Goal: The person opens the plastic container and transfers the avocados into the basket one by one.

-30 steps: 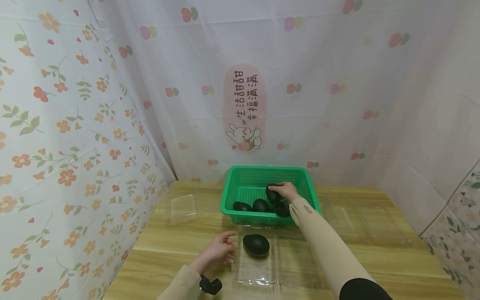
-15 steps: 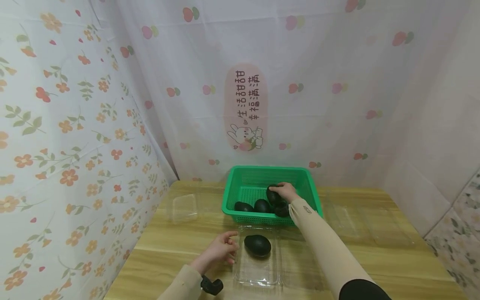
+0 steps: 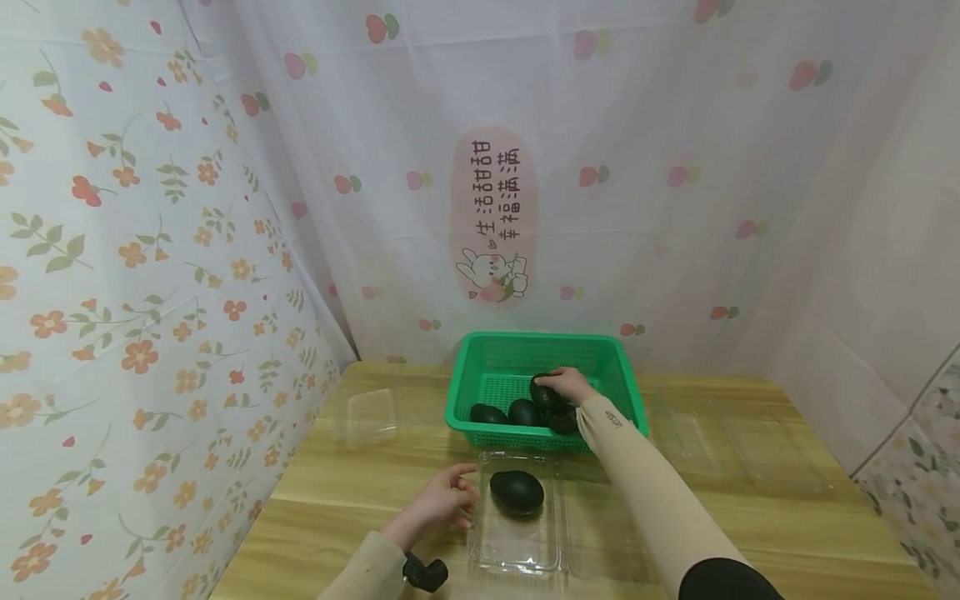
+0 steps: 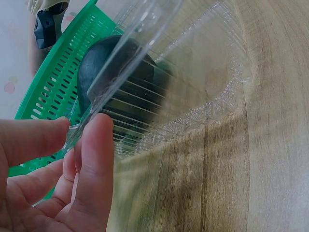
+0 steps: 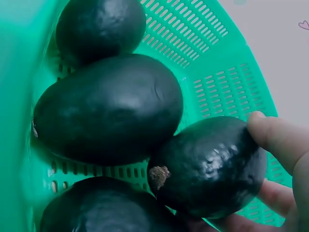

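My right hand [image 3: 572, 385] reaches into the green plastic basket [image 3: 540, 337] and grips a dark avocado [image 5: 207, 166]. In the right wrist view the thumb lies on top of it and the fingers curl beneath, with its brown stem end showing. More dark avocados [image 5: 113, 108] lie around it in the basket. In front of the basket stands a clear plastic clamshell box [image 3: 517, 546] with one avocado [image 3: 517, 492] inside. My left hand [image 3: 447, 498] is at the box's left side, pinching its rim between thumb and fingers in the left wrist view.
A clear plastic container [image 3: 371, 415] sits at the back left of the wooden table [image 3: 360, 492]. More clear plastic containers [image 3: 772, 450] stand on the right. A printed curtain [image 3: 645, 167] hangs behind the basket.
My right hand and its avocado have shifted slightly left and down within the basket. The left hand stays at the box rim.
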{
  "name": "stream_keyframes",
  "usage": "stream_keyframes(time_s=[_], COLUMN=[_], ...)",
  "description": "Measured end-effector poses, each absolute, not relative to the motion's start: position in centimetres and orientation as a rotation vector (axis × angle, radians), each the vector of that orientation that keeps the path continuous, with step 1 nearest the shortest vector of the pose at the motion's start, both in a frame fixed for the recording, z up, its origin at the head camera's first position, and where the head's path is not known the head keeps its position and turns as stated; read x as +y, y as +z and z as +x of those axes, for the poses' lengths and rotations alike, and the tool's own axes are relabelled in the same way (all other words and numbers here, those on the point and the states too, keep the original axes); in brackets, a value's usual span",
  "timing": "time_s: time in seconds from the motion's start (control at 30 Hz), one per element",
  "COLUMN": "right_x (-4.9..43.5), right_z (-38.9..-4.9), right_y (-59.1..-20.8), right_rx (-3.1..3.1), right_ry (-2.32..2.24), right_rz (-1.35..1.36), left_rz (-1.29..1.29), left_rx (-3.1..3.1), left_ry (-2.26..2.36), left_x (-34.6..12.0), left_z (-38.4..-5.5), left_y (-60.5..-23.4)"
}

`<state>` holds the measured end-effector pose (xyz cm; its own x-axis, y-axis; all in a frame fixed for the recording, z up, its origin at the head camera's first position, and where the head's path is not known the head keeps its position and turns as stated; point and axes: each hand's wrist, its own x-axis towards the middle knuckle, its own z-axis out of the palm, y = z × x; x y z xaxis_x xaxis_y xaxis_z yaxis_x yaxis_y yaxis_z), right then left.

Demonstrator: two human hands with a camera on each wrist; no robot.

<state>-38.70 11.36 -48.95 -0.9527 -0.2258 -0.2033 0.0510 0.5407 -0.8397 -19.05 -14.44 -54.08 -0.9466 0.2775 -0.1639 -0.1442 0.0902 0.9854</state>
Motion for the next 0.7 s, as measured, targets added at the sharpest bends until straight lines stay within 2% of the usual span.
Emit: stream_keyframes(time_s=[0.7], right_x=[11.3], right_z=[-37.6], right_y=[-48.1], right_rx=[2.417], right_ry=[-1.362], right_rz=[-0.168], left_rz=[0.136], left_rx=[2.059], left_ry=[1.926], left_x=[-14.6], left_z=[-19.5], left_y=[-54.6])
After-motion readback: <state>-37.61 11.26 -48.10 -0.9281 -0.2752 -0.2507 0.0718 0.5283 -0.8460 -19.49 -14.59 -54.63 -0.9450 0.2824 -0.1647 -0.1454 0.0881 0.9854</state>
